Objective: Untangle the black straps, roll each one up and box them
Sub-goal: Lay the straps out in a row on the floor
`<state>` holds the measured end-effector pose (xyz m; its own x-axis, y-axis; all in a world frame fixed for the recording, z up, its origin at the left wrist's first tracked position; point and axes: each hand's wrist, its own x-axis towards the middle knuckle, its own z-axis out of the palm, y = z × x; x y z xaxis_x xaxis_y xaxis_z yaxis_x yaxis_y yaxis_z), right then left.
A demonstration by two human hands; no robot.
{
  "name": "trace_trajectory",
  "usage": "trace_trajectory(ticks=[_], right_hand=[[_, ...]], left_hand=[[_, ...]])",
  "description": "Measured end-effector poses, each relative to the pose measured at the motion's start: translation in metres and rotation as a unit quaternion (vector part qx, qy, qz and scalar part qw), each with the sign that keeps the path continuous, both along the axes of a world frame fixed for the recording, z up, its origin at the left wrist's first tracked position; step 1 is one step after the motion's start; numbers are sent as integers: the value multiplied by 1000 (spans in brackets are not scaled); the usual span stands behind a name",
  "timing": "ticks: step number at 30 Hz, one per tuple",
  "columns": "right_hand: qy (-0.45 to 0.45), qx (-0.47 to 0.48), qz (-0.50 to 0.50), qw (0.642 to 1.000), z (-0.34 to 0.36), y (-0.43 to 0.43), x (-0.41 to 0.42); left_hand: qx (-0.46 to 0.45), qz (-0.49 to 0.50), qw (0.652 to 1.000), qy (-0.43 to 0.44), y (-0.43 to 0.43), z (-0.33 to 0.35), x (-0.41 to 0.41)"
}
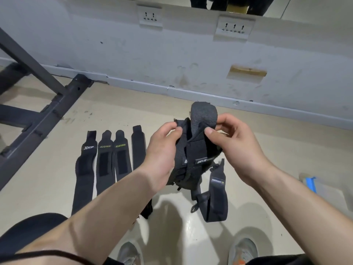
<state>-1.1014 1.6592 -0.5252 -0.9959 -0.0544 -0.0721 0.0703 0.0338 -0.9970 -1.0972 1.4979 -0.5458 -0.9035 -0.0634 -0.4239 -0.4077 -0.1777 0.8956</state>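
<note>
The left hand (162, 148) and right hand (235, 144) are pinching the tangled strap bundle (193, 159) above the floor (118, 104). Four flat straps (107, 161) are lying to its left, near a metal frame (47, 104). At the right edge a blue-edged thing (313, 186), possibly a box, is sitting.

Left forearm (114, 197) hides the lower end of the rightmost laid-out strap (138, 148).
</note>
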Motion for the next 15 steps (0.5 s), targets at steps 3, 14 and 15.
trace_trajectory(ticks=[3, 14, 15], right_hand=[[-26, -8, 60, 998, 3, 0, 0], [11, 1, 4, 1000, 2, -7, 10], [6, -2, -3, 1000, 1, -7, 11]], left_hand=[[39, -5, 999, 23, -2, 2, 4], [116, -36, 991, 60, 4, 11, 21], [118, -40, 990, 60, 5, 10, 21]])
